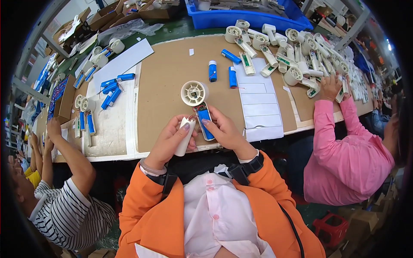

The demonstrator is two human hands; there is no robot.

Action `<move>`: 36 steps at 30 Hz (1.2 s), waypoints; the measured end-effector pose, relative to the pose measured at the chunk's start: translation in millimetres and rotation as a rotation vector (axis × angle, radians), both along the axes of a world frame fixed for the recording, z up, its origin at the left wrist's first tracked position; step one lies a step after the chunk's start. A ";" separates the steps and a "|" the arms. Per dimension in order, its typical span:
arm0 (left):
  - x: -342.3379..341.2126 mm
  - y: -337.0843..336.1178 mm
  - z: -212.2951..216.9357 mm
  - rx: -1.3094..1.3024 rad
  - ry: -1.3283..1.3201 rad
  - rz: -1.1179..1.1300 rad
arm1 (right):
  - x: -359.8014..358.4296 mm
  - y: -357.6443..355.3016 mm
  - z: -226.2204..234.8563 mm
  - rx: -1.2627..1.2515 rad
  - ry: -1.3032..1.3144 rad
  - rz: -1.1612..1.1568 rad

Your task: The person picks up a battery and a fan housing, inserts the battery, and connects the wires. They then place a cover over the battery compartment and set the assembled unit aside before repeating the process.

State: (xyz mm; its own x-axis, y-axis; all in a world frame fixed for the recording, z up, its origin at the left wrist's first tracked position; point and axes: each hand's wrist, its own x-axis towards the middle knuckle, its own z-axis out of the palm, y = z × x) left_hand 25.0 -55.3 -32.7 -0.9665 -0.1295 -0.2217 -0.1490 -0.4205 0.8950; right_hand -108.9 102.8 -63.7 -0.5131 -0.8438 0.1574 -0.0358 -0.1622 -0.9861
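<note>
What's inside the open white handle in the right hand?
The open white handle holds a blue cylinder, with wires near its upper end. The right hand partly covers the cylinder; anything beneath is hidden.

Fan body point(194, 93) is held over the cardboard sheet point(167, 69), near its front edge, by the right hand point(224, 131); inner battery point(203, 113) is seated in its handle. Handle cover point(184, 144) is held just left of that, in the left hand point(173, 134). Loose batteries point(212, 72) are laid behind and to the right, near a paper sheet point(261, 107). Fan parts point(309, 44) are heaped further right; tub point(211, 20) is set at the back. Battery cluster point(112, 91) and carton point(66, 105) are placed left, carton farther out.
</note>
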 end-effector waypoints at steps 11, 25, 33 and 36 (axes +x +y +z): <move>-16.1 7.3 2.1 -0.108 -0.050 0.036 | -2.2 3.8 -4.4 0.020 -0.037 0.041; -31.7 11.1 3.4 -0.771 0.137 0.225 | 1.5 7.6 0.0 0.017 0.590 -0.090; 9.7 -73.6 3.7 -0.875 -0.133 0.302 | 6.2 4.6 18.5 0.006 0.462 0.065; 48.4 -128.9 23.9 -0.864 -0.295 0.504 | 5.2 5.2 17.8 0.045 0.419 0.072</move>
